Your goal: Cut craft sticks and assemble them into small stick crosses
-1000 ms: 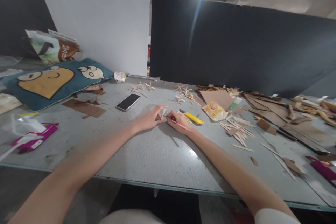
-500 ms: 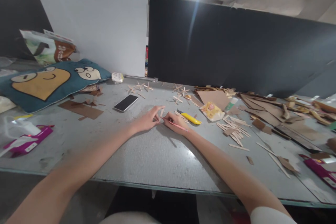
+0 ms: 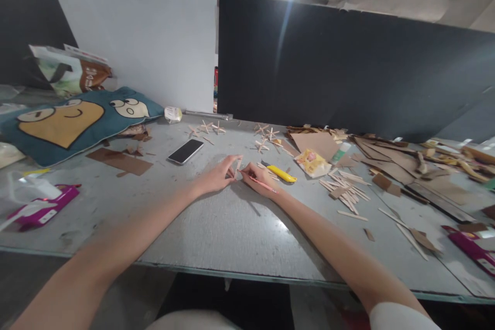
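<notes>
My left hand (image 3: 219, 174) rests on the grey table with its thumb and fingers closed on a small wooden craft stick (image 3: 238, 165), which stands tilted between the two hands. In my right hand (image 3: 256, 177) is a pink pencil (image 3: 263, 184), gripped as for writing, its tip close to the stick. Whether the tip touches the stick I cannot tell. A yellow utility knife (image 3: 281, 173) lies just right of my right hand, beside a few craft sticks (image 3: 272, 175) partly hidden by the hand.
A phone (image 3: 185, 151) lies left of my hands. Crossed-stick pieces (image 3: 263, 139) stand behind. To the right are a yellow packet (image 3: 312, 163), a glue stick (image 3: 341, 152), a pile of craft sticks (image 3: 346, 191) and cardboard scraps (image 3: 381, 157). A cushion (image 3: 81, 121) and purple power strip (image 3: 50, 207) sit left.
Both hands stay in nearly the same place, with the stick and the pencil still held. Only a very slight shift of the view shows.
</notes>
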Demonstrator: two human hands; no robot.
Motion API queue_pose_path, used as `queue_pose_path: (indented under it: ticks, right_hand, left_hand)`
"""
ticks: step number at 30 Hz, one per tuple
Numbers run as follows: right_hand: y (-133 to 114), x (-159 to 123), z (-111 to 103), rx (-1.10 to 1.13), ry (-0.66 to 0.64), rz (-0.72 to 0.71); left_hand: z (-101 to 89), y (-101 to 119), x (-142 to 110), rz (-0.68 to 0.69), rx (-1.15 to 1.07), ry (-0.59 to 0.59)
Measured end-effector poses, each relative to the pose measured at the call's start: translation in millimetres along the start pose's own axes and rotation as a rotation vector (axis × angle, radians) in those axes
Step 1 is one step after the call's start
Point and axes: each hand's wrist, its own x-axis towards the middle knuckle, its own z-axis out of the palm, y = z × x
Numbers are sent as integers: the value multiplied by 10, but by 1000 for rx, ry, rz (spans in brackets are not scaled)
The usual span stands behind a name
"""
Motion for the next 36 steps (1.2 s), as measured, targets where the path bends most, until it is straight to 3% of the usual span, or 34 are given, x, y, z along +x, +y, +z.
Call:
queue_pose_path:
  ticks: [7,13,18,25,28,33,36]
  right_hand:
    - [138,-5,34,114,44,60]
    - [166,7,30,75,107,69]
    - [139,39,14,10,172,60]
    - [151,49,31,-2,165,43]
    - [151,41,34,0,164,45]
    - [145,44,30,5,200,80]
    - [129,49,25,4,202,92]
  left_hand:
    - [36,-92,34,-7,-33,45]
    - [27,-88,33,23,15,52]
    - [2,-5,-13,177,199,-45]
    - [16,-15,-8,370,247,-90]
    - [23,-29,-14,374,301,-29]
    - [23,-151,17,235,329,197]
    - [11,-234,67,177,264,273]
